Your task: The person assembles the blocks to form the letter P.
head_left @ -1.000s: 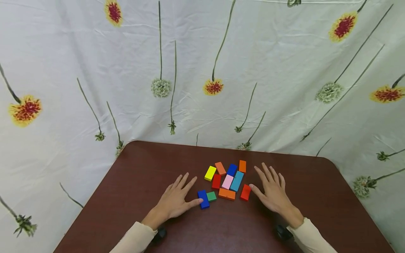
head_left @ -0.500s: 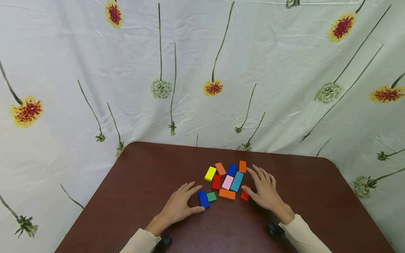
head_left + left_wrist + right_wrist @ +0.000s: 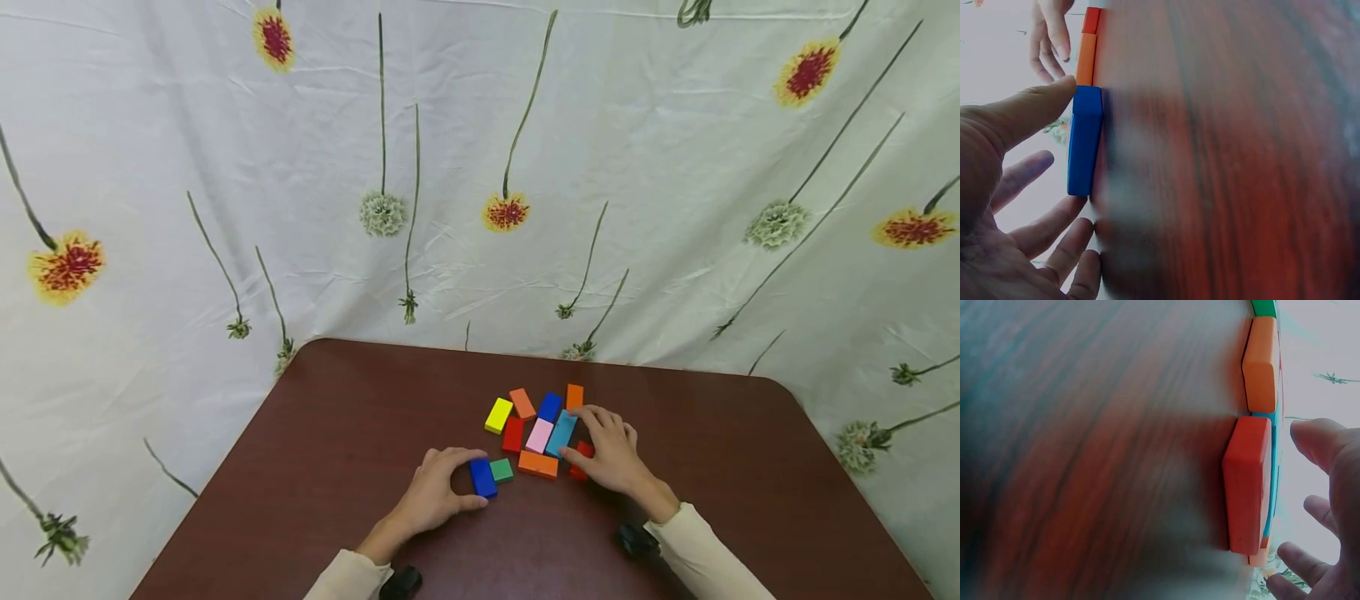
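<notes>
At the ends of a dark blue block (image 3: 483, 478), my left hand (image 3: 435, 493) has its thumb at the near end and a finger at the far end. The left wrist view shows thumb and finger meeting the ends of this blue block (image 3: 1087, 140), which lies flat on the table. A green block (image 3: 501, 471) sits right beside it. My right hand (image 3: 611, 454) hovers with spread, bent fingers over a light blue block (image 3: 560, 437), partly covering a red block (image 3: 583, 457). In the right wrist view, a gap separates its thumb (image 3: 1316, 440) from the blocks.
Between the hands lie a yellow block (image 3: 498, 415), a salmon block (image 3: 522, 403), another red block (image 3: 513, 434), a pink block (image 3: 539, 435), another blue block (image 3: 550, 407) and two orange ones. The brown table (image 3: 360, 400) ends at a flowered cloth (image 3: 315, 150).
My left hand has narrowed its spread and brought thumb and finger to the blue block's ends. My right hand has moved left over the red and light blue blocks, its fingers bending.
</notes>
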`<state>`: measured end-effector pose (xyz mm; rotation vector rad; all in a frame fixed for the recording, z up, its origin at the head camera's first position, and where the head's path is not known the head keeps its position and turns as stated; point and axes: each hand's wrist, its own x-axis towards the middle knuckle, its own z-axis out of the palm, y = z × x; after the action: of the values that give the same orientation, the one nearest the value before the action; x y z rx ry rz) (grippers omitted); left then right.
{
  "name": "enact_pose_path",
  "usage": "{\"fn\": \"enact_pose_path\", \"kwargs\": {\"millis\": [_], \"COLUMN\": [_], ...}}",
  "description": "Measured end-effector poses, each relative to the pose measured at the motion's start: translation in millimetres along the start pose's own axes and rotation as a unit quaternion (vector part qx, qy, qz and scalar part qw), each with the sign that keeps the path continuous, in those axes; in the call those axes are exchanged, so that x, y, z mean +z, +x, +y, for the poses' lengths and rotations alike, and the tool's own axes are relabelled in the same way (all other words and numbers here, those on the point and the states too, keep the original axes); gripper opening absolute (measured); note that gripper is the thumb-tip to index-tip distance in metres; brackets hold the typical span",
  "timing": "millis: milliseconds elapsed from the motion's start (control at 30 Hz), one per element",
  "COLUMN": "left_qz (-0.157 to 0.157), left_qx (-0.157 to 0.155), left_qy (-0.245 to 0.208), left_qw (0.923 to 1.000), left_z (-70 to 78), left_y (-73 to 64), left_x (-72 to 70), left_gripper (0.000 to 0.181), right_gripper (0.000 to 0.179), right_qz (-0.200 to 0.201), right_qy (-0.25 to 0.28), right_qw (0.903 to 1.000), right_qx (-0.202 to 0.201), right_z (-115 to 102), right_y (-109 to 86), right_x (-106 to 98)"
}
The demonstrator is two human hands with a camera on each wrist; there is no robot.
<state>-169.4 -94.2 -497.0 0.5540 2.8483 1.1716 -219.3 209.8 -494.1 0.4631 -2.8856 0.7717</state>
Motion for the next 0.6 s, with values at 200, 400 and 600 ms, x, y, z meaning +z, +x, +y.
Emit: {"fn": "enact_pose_path", "kwargs": {"millis": [200,400,600], "left_qz": [-0.003,-0.012,-0.012], "left_qx": [-0.017,-0.043,-0.058], "left_qy": [-0.044,-0.078,-0.093], "left_qw": [0.9989,0.9959,0.9939], "left_z": [-2.1,-3.5,-1.9], "left_y": [0.1,0.3,0.0], "left_x": [0.2,0.2,0.0], "left_gripper": [0.054,0.051,0.050], "right_gripper": [0.058,0.055,0.058], "right_qz": [-0.018,-0.025,-0.033], "right_qy": [0.008,0.007,0.003], "right_qw": [0.9998,0.9994,0.9992], "right_qx": [0.010,0.023,0.022], "right_z": [-0.4,-3.0,-6.5], "right_y": [2.9,3.3,6.0], "right_x": [3.4,4.8,3.1]}}
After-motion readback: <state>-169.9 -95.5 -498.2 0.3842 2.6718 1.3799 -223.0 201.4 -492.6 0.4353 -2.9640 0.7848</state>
